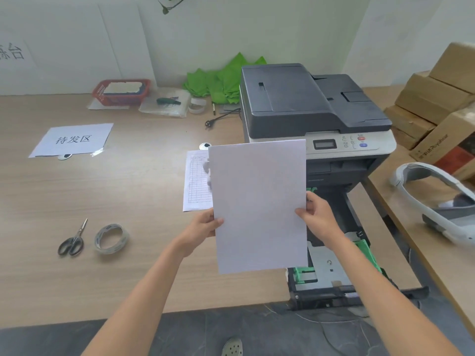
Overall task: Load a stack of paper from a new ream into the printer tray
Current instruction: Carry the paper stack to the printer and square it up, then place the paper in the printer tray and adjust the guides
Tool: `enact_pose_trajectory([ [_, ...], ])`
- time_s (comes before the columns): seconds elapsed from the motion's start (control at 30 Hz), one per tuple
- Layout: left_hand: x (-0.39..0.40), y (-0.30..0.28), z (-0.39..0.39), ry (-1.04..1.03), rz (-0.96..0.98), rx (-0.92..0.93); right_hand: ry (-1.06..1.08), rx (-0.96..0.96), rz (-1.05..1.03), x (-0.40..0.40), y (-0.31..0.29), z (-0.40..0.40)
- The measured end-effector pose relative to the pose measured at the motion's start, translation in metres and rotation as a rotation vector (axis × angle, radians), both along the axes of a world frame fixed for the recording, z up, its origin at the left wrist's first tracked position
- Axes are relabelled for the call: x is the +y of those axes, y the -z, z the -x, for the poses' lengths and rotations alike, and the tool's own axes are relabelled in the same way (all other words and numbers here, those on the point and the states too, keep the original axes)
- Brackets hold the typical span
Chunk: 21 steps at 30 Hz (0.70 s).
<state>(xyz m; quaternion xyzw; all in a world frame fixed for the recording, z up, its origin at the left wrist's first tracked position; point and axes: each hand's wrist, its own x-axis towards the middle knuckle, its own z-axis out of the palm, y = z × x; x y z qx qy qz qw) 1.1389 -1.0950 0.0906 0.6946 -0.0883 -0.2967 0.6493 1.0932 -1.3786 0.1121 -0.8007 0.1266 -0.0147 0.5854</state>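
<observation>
I hold a stack of white paper (259, 204) upright in front of me, above the table edge. My left hand (204, 224) grips its left edge and my right hand (317, 217) grips its right edge. The grey and white printer (308, 106) stands behind the paper. Its paper tray (331, 273) is pulled out toward me, below and to the right of the stack, with green guides showing and bare metal on its floor. The stack hides the tray's left part.
A printed form sheet (195, 181) lies left of the stack. Scissors (73, 241) and a tape roll (111, 238) sit on the wooden table (128, 191). Cardboard boxes (437, 104) and a white headset (437, 201) are to the right. A red basket (120, 92) stands at the back.
</observation>
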Motion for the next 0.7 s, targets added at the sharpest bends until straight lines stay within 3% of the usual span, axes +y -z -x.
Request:
enact_pose_trajectory([
  [0.13,-0.042,-0.003,0.014,-0.019,0.008,0.017,0.027,0.000,0.001,-0.042,-0.003,0.015],
  [0.47,-0.163,-0.010,0.064,-0.301,-0.092,-0.063,0.031,0.065,-0.047,-0.153,0.004,0.050],
  [0.7,-0.207,-0.010,0.085,-0.436,-0.128,0.012,-0.029,0.133,-0.048,-0.197,0.010,0.059],
])
